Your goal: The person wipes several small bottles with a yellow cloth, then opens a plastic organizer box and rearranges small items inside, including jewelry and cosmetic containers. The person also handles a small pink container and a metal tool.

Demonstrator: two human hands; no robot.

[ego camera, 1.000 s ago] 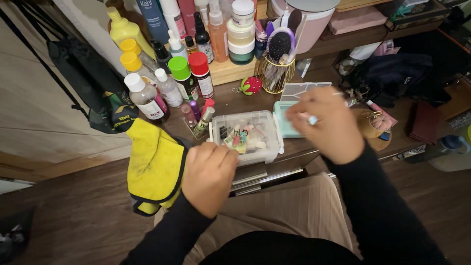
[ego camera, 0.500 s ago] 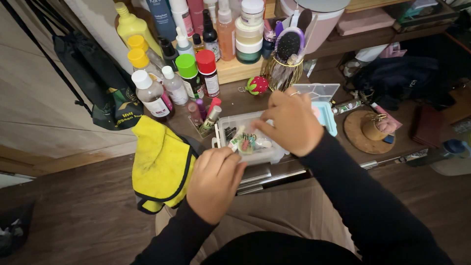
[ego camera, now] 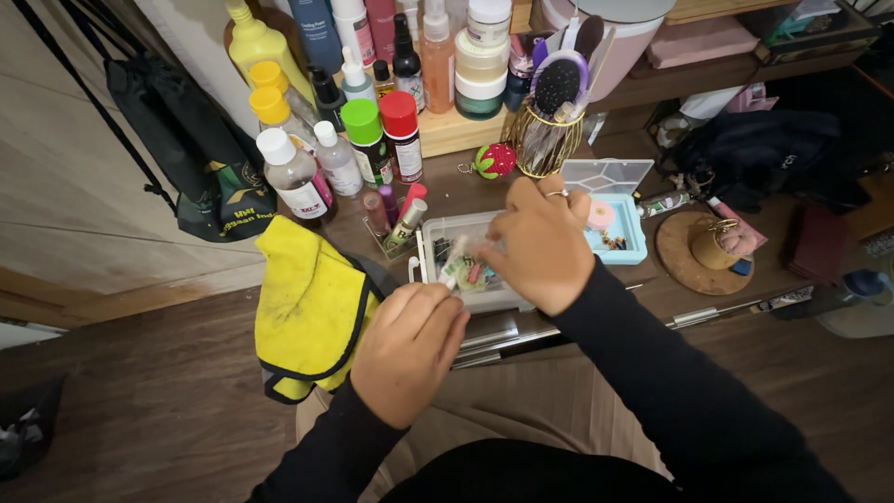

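Nearest the camera, the left hand (ego camera: 407, 349) is resting at the front edge of the worktop (ego camera: 466, 191), its fingers curled loosely inward against the near left corner of the clear plastic box (ego camera: 470, 264); whether they are gripping anything cannot be told. Just beyond, the right hand (ego camera: 540, 244) is reaching over the open box, its fingers drawn together as if pinching something small among the coloured clips and oddments inside; the item itself is hidden by the hand. The box is sitting at the worktop's near edge, between the two hands. By judgement, the step in hand is sorting or picking small items in this box. The next move is calling for a steady brace from the left hand, so that the light box is not sliding, and a fine pinch from the right. Left of the box, a yellow cloth (ego camera: 307, 303) is hanging over the edge. Just right of the box, a small teal case (ego camera: 626, 237) is lying open with its clear lid (ego camera: 605, 173) tilted back. Farther back, bottles with yellow, white, green and red caps are standing beside a gold wire holder (ego camera: 548, 140) with a hairbrush, and a strawberry-shaped trinket (ego camera: 495, 160) is lying in front of them.
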